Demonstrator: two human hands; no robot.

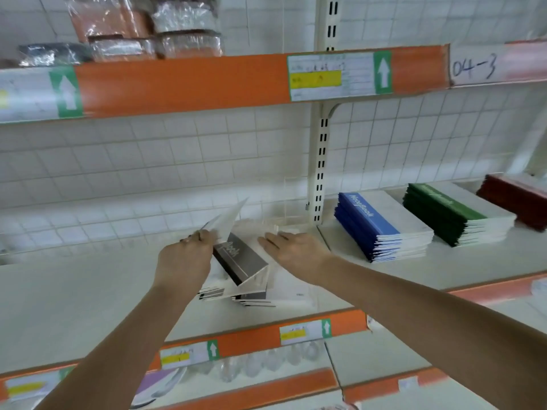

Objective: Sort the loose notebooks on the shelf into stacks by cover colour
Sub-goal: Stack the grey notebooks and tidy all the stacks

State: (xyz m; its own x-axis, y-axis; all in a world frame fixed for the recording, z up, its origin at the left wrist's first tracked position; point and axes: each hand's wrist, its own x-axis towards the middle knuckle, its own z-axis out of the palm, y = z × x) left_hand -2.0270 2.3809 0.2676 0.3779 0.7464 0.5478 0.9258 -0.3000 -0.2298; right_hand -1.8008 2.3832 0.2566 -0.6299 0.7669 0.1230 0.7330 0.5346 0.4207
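Indoors | white shelf (74, 294), tiled wall (118, 161) | left hand (183, 261) pinches grey notebook (236, 258) | right hand (293, 250) spread

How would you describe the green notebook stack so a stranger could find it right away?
Look at the middle shelf, right of the slotted upright post. Three stacks sit there in a row; the green notebook stack is the middle one, between the blue stack and the dark red stack.
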